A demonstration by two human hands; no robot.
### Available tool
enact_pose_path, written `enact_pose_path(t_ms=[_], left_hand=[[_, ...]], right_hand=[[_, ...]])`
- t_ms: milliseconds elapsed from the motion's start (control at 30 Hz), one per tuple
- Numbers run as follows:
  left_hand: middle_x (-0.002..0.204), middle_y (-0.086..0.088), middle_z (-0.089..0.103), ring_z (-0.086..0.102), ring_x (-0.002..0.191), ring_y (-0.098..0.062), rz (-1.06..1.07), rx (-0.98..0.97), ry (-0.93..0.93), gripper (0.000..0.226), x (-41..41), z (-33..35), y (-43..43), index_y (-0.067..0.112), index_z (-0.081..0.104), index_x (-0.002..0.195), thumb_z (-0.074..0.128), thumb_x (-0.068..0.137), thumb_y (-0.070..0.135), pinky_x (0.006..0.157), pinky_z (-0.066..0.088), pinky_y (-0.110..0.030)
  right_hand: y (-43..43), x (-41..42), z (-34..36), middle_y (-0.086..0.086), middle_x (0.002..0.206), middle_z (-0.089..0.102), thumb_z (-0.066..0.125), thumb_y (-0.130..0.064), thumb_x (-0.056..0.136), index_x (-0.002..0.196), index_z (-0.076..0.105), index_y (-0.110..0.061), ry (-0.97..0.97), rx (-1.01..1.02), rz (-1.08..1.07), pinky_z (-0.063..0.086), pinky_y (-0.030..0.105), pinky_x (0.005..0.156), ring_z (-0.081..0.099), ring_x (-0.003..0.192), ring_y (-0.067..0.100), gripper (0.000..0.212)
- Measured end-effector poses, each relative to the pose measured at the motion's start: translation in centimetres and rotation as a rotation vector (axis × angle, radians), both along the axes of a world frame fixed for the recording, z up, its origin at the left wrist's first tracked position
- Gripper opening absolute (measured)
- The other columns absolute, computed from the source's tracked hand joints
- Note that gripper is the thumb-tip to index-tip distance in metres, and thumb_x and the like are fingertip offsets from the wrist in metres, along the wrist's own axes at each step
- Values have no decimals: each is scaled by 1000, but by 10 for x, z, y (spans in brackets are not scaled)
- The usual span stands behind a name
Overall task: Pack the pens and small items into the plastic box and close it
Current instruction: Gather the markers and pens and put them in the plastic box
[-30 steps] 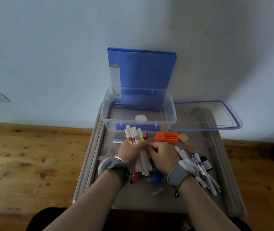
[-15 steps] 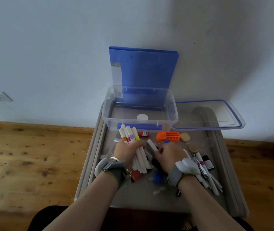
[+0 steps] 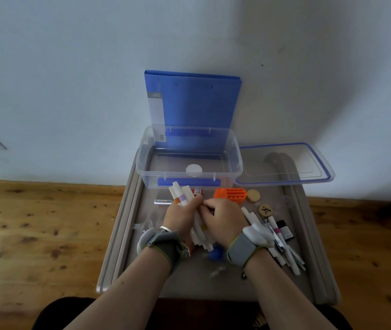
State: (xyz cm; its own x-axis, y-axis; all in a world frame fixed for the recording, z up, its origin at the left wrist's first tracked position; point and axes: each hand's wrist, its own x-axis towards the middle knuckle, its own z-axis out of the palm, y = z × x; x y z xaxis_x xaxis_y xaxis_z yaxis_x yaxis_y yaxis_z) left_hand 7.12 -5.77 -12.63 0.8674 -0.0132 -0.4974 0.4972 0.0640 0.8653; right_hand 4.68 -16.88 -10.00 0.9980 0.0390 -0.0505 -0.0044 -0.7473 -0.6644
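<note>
**Entry: packing stage, pens being gathered**

1. Change. Half a second ago the right hand (image 3: 223, 220) stood a little apart from the left hand (image 3: 181, 217), lifting 1 white pen. Now the 2 hands are pressed together again and that pen has joined the pen bundle (image 3: 181, 195). The bundle's coloured-band ends now point up toward the front wall of the plastic box (image 3: 143, 163), close to it but not over the rim.
2. Meaning. Judged: the gathering is nearly done and the lift into the box comes next. Nothing is packed yet. The box holds only a white round label or disc on its floor. The lid (image 3: 284, 163) lies flat just right of the box.
3. Left hand. Fingers are wrapped round the bundle's middle, gripping it.
4. Right hand. Fingers are curled onto the bundle's upper part, pinching it against the left hand.
5. Left to pack. On the worktop (image 3: 189, 279) lie the loose pens (image 3: 282, 244) at right, an orange holder (image 3: 231, 195), 2 wooden discs (image 3: 253, 195) and a small blue piece (image 3: 215, 253).
</note>
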Motion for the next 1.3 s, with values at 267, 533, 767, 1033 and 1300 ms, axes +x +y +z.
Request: enact_pose_path(t_ms=[267,533,767,1033,1300], left_hand=[[89,-15,70,67,86,-32,40,-78,118,18,-3,-7,-22,10,60,93,67,79,18,83,54,-49],[81,-9,69,66,76,-24,-13,-130,144,24,-7,-9,-35,8,59,102,66,82,22,76,56,-43],[79,-7,70,68,82,-25,-2,-130,168,18,-6,-14,-35,15,57,96,66,82,20,83,54,-48],[101,-15,67,65,96,-30,-18,-124,176,32,-6,-15,-35,13,55,108,68,81,23,89,51,-52],[100,-13,66,65,94,-29,-36,-154,163,29,-5,-15,-36,16,54,107,67,82,22,87,53,-51]], right_hand=[[-86,-22,-31,2,101,63,56,-35,87,103,60,-19,113,-291,-373,42,26,70,56,84,16,23],[-88,-22,-52,7,114,61,56,-34,87,106,60,-14,222,-452,-318,46,31,81,60,98,24,28],[-93,-12,-59,11,129,56,41,-30,96,122,55,-13,327,-476,-201,36,39,101,51,117,30,34],[-90,0,-68,8,127,55,39,-44,96,123,54,-14,425,-329,-257,33,37,101,49,121,28,43],[-88,-1,-54,7,94,68,37,-54,94,90,66,-13,240,-529,-253,33,28,68,63,86,25,51]])
